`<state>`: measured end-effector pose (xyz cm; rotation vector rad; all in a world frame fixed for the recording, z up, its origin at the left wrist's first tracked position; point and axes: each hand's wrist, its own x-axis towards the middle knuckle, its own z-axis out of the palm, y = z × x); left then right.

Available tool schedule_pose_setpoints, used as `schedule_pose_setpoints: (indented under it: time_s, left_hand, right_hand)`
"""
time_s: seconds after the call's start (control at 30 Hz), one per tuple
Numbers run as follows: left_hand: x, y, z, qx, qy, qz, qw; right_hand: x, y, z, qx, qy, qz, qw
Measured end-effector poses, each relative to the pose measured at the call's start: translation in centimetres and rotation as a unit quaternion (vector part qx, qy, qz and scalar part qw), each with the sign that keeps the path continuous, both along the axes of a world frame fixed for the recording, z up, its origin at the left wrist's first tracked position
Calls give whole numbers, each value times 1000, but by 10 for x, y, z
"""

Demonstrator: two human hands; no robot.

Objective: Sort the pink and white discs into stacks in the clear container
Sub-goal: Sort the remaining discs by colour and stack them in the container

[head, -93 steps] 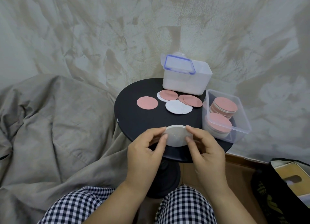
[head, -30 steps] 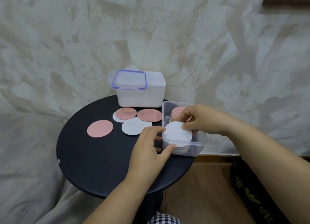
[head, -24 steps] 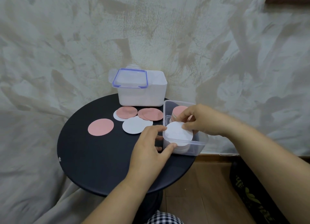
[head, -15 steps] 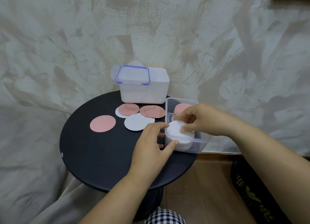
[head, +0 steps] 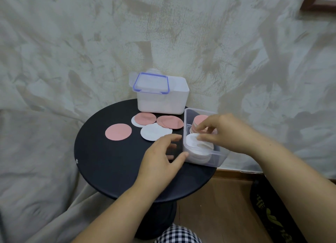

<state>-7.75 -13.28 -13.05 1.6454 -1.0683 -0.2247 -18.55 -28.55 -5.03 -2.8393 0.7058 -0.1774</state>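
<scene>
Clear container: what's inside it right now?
A white disc stack at the near end, a pink disc stack behind it. The right hand over them covers part of both.

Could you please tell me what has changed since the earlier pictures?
The white disc, held earlier between both hands, now lies on the near stack in the clear container, covering its pink top. The right hand touches it; the left hand let go and rests at the container's wall. Loose discs and white box stayed.
</scene>
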Motion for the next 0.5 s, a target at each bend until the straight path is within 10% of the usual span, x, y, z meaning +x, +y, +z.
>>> schedule_pose_setpoints:
  time_s: [0.2, 0.37, 0.5]
  left_hand:
    - [66, 30, 9, 97, -136, 127, 978]
    - [109, 45, 0, 320, -208, 99, 919]
    - [105, 61, -5, 316, -273, 56, 907]
  right_hand:
    - [25, 45, 6, 59, -194, 74, 976]
    - [72, 79, -23, 104, -142, 119, 977]
    - [102, 80, -58, 132, -107, 36, 985]
